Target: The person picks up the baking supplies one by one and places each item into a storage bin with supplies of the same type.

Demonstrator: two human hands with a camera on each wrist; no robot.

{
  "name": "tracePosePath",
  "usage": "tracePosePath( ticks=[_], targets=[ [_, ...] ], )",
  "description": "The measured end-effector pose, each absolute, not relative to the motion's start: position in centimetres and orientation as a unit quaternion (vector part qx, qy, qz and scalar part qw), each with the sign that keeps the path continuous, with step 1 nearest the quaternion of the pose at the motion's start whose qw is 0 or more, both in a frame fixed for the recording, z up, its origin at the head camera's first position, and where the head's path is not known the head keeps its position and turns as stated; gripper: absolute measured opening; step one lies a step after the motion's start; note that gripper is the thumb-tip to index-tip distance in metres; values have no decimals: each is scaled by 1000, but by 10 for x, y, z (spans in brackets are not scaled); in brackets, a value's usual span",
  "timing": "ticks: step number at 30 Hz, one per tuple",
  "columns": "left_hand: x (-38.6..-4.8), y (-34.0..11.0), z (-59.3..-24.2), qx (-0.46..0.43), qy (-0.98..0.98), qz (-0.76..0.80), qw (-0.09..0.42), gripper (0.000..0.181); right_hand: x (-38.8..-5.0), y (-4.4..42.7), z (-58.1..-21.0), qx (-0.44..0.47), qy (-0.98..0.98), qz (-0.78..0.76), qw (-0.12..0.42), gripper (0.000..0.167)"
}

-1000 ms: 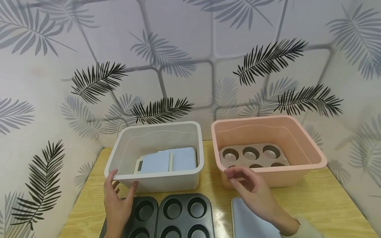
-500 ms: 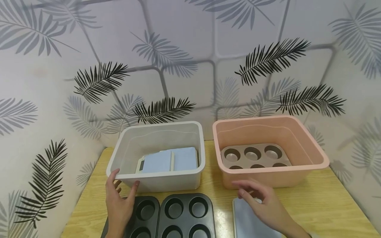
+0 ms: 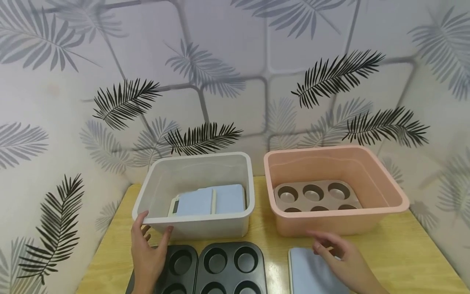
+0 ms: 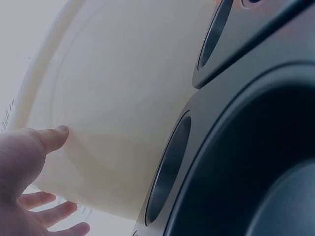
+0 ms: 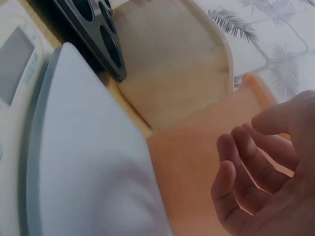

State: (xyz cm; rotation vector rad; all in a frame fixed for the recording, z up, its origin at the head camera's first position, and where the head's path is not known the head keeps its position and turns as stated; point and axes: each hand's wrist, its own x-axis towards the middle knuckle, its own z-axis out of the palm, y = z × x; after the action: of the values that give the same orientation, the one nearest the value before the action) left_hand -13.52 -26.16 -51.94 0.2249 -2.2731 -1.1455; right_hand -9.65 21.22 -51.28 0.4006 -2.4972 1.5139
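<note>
At the front left corner of the white bin [image 3: 198, 219], my left hand [image 3: 147, 255] rests with thumb and fingers spread; in the left wrist view the thumb [image 4: 54, 138] lies against the bin's outer wall. My right hand [image 3: 345, 259] hovers over a light blue kitchen scale [image 3: 308, 273], its fingers loosely curled around nothing. Part of that scale's display [image 5: 17, 59] shows in the right wrist view. Two dark muffin pans [image 3: 230, 262] lie side by side in front of the white bin, the left one partly hidden by my left hand.
Light blue kitchen scales [image 3: 194, 202] lie inside the white bin. To its right stands a pink bin [image 3: 338, 211] holding a brownish muffin pan [image 3: 300, 192]. Both bins stand near the patterned wall [image 3: 253, 106] at the back of the wooden table [image 3: 400, 261].
My right hand has moved down and to the right, from the pink bin's front rim to above the scale. The left hand stays at the white bin's corner.
</note>
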Motion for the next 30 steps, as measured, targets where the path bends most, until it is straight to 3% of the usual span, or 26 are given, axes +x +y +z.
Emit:
tracePosePath(
  ticks=[11, 30],
  targets=[
    [-130, -262, -522, 97, -854, -423, 289, 88, -94, 231, -531, 130, -868, 464, 119, 31],
    [-134, -261, -522, 85, -855, -417, 296, 87, -93, 248, -550, 36, -911, 410, 36, 53]
  ],
)
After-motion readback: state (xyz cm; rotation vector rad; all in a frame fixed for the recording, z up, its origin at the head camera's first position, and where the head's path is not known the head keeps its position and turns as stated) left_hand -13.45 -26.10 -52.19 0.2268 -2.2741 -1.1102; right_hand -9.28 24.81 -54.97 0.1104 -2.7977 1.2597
